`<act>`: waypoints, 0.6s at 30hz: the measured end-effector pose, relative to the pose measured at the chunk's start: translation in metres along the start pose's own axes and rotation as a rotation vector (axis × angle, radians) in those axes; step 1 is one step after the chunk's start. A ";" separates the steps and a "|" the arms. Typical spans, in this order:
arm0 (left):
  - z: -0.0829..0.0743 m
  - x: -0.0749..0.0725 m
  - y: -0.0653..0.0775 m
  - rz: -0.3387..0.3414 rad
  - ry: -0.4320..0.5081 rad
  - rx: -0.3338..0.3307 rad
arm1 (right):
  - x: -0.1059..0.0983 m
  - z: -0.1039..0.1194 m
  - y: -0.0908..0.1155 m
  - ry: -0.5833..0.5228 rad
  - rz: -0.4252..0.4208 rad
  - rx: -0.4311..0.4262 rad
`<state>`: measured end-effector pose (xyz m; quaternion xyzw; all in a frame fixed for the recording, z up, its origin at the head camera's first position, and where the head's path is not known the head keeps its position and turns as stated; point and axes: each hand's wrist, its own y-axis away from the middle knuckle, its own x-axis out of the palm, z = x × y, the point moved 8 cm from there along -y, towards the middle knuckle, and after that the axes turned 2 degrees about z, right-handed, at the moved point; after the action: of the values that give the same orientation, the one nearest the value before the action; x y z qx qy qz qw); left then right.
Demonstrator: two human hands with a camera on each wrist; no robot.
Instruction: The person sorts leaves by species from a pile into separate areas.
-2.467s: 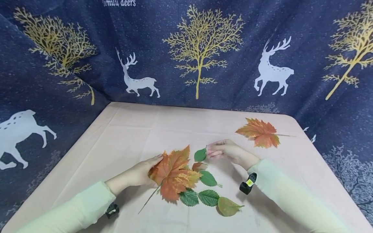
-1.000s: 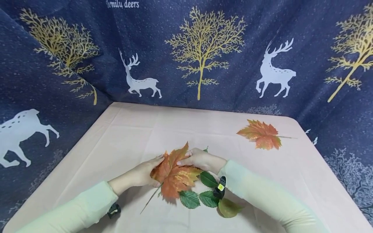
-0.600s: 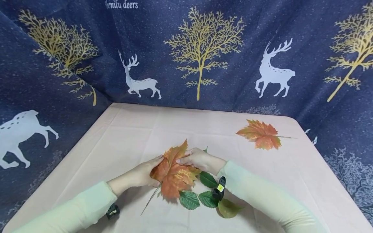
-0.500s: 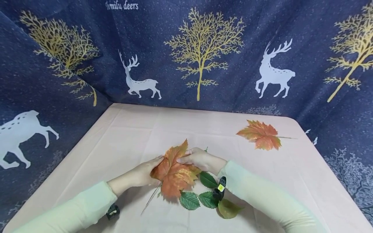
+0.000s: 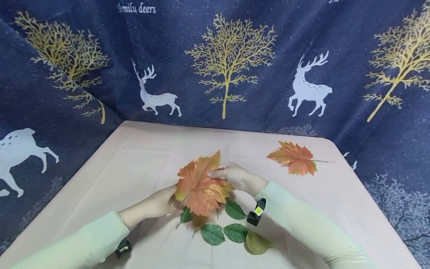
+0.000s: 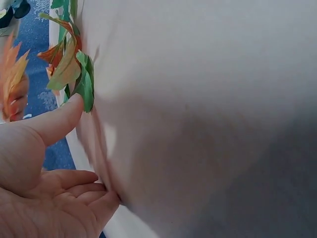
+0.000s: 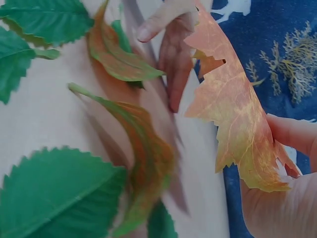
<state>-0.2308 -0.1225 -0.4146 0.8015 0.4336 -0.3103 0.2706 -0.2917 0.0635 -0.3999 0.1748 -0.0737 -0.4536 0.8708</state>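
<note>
While the right hand [image 5: 236, 175] has its fingers clamped on the far right side of the maple leaf [image 5: 201, 183], the left hand [image 5: 161, 201] sits low at the opposite side, thumb and fingers apart, nothing gripped. Maple leaf: raised over the desk [image 5: 151, 149], tilted, leftward of the right fingers; long axis apparently near-to-far, stem not made out. Just beside the left hand: green leaf [image 5: 186, 215]. Second maple leaf [image 5: 295, 158]: far right, well apart, stem rightward.
</note>
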 end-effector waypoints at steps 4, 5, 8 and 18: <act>0.000 0.001 0.000 0.008 -0.025 -0.009 | -0.008 0.006 0.004 -0.006 -0.021 -0.008; -0.001 0.000 -0.001 0.005 -0.039 -0.009 | -0.011 0.007 0.005 -0.001 -0.031 -0.009; 0.000 0.001 -0.001 0.015 -0.061 -0.039 | -0.020 0.010 0.009 0.005 -0.066 -0.002; -0.004 0.007 0.001 0.065 -0.042 0.049 | -0.055 0.014 0.019 -0.057 -0.136 0.010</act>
<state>-0.2262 -0.1159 -0.4167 0.8149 0.3939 -0.3287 0.2697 -0.3133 0.1150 -0.3786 0.1707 -0.0887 -0.5160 0.8347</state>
